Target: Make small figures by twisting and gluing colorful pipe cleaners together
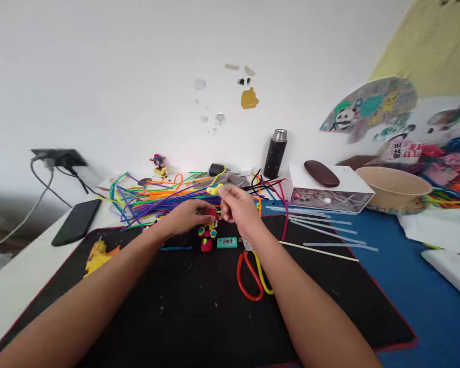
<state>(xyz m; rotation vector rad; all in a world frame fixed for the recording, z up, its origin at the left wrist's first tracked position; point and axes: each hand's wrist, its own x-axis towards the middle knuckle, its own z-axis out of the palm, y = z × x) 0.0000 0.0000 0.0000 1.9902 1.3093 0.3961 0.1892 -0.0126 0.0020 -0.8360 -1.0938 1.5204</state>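
Note:
My left hand [189, 215] curls its fingers around the upper part of a small colourful figure [207, 232] made of pipe cleaner, with red, yellow and blue parts. Its top is partly hidden by those fingers. Right beside it, my right hand [238, 209] is closed in a pinch on a yellow fuzzy pipe cleaner [214, 189], whose thin end sticks upward. Just below the hands lie a teal lighter-like piece [227, 243] and scissors [249, 278] with one red and one yellow handle; my right wrist covers part of the scissors.
Behind my hands spreads a pile of coloured pipe cleaners [149, 197]. Clear sticks [329, 230] lie on the right of the black mat [199, 317]. A thermos [276, 153], white box [352, 179] and basket [393, 181] stand behind. A phone [76, 222] and yellow figure [97, 259] lie left.

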